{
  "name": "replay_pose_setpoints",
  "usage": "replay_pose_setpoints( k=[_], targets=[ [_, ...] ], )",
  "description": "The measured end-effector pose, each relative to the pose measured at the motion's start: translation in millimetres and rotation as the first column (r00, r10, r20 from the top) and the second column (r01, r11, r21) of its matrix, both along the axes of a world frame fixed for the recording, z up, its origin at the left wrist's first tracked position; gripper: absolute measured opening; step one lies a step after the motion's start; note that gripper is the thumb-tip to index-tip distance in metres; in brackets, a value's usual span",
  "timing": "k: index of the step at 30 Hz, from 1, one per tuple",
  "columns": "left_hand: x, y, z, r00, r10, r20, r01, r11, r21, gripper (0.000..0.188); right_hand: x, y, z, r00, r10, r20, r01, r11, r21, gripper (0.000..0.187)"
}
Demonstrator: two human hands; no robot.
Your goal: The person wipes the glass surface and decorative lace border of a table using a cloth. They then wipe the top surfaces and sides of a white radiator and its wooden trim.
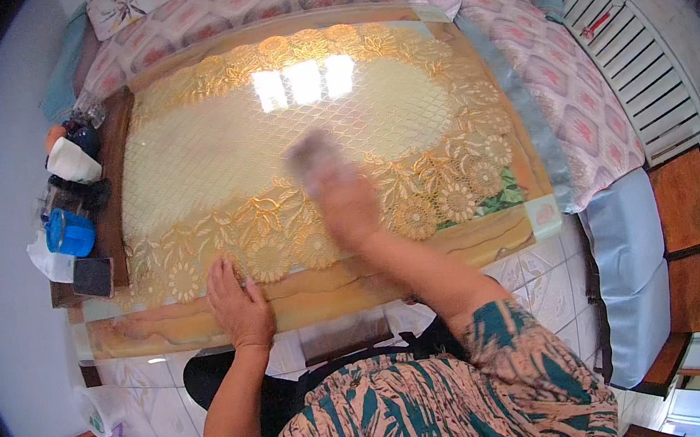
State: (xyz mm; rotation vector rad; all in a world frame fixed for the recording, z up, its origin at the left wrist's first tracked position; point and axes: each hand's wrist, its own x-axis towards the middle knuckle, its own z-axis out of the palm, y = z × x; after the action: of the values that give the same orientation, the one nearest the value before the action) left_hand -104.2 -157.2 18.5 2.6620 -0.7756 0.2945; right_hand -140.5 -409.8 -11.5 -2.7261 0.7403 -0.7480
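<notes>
My left hand [240, 304] rests with its fingers stretched out on the near edge of a low table [325, 302]. A glossy golden tablecloth [214, 161] with lacy flowers and a pale lattice middle covers the table top. Over its middle, my right hand [350, 208] is pressed round a greyish-mauve cloth [313, 155]. Both the hand and the cloth are smeared by motion, so the fingers do not show sharply. The cloth lies against the tablecloth's surface, below a bright window reflection.
Along the table's left end, a dark wooden shelf [124, 145] bears a blue container [70, 232], white tissue [72, 161] and a small dark box [93, 277]. A pink patterned sofa [565, 99] borders the far and right sides. At lower left stands a whitish bin [102, 410].
</notes>
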Motion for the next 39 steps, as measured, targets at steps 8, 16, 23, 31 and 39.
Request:
replay_pose_setpoints(
  k=[8, 16, 23, 31, 39],
  targets=[
    [-1, 1, 0, 1.000, 0.004, 0.023, -0.004, 1.000, -0.008, 0.050, 24, 32, 6, 0.859, 0.505, 0.083, -0.491, 0.860, -0.141, 0.034],
    [-3, 5, 10, 0.999, 0.040, -0.017, -0.040, 0.999, 0.037, 0.051, -120, -226, 29, 0.809, -0.495, -0.317, 0.543, 0.836, 0.078, 0.042],
    [-4, 2, 8, 0.998, 0.045, -0.038, -0.043, 0.998, 0.046, 0.052, -97, -208, 31, 0.751, -0.598, -0.280, 0.597, 0.796, -0.100, 0.049],
    [-2, 2, 12, 0.998, 0.039, -0.039, -0.039, 0.999, 0.000, 0.051, 82, 58, 9, 0.945, 0.326, -0.017, -0.325, 0.938, -0.121, 0.042],
    [-1, 6, 7, 0.999, 0.037, -0.020, -0.037, 0.999, -0.002, 0.050, 52, 13, 15, 0.903, 0.430, -0.002, -0.429, 0.902, -0.052, 0.034]
  ],
)
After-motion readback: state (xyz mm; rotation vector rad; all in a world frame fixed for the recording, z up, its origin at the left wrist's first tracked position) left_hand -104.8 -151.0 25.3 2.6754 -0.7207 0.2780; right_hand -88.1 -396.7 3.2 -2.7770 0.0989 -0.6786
